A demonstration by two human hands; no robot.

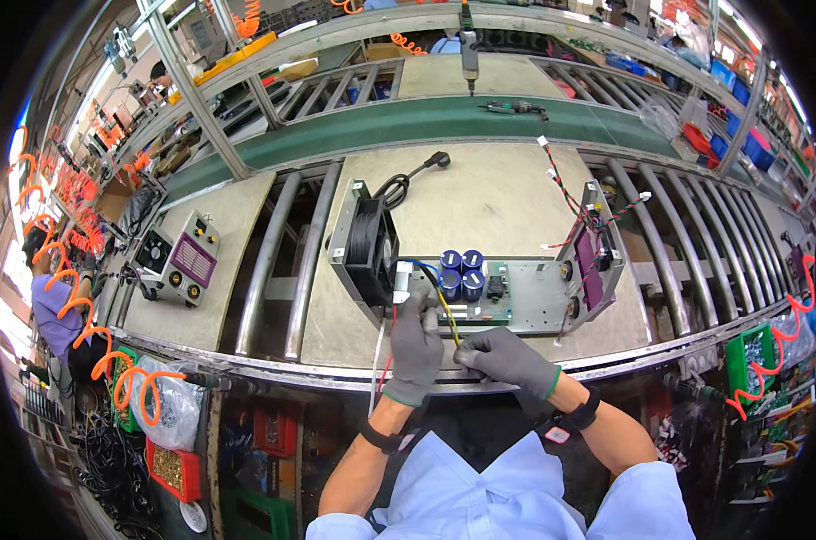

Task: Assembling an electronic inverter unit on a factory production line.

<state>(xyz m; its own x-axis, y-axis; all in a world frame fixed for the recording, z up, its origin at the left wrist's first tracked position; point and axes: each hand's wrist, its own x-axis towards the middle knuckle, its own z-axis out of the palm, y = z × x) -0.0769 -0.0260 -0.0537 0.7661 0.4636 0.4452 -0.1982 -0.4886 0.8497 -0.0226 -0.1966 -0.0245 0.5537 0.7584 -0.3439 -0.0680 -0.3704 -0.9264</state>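
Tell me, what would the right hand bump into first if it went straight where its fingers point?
Probably the left hand: the right hand points leftward toward it, with the yellow wire seemingly pinched at its fingertips. Depth is unclear, so it might pass above or below.

Light is bright and diffuse over the pale grey flat worktop [516, 198]; shadows are soft. White tube lamps [746, 27] burn out, upper right. Streaky glints on polished metal rollers [269, 261]; dim below worktop's front edge. Open silver metal chassis [536, 282] reads sharp; far background soft. Fisheye: straight edges bow, corners black.
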